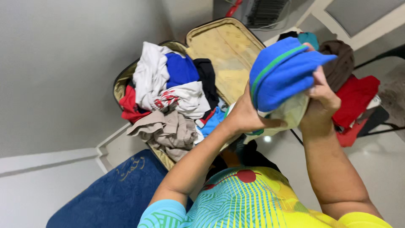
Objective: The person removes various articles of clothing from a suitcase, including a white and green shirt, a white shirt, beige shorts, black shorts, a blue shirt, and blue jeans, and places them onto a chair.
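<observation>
Gripping one blue garment (283,71), two hands: left hand (247,116), right hand (322,95).

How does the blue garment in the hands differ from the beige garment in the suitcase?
The blue garment is folded, with a green stripe; the beige garment is plain and crumpled. The blue one is held up by the left hand and right hand; the beige one lies in the suitcase. Both are clothing.

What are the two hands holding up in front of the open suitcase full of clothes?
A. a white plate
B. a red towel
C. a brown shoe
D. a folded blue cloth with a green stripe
D: the left hand and the right hand grip a folded blue cloth with a green stripe, raised near the open beige-lined suitcase.
</observation>
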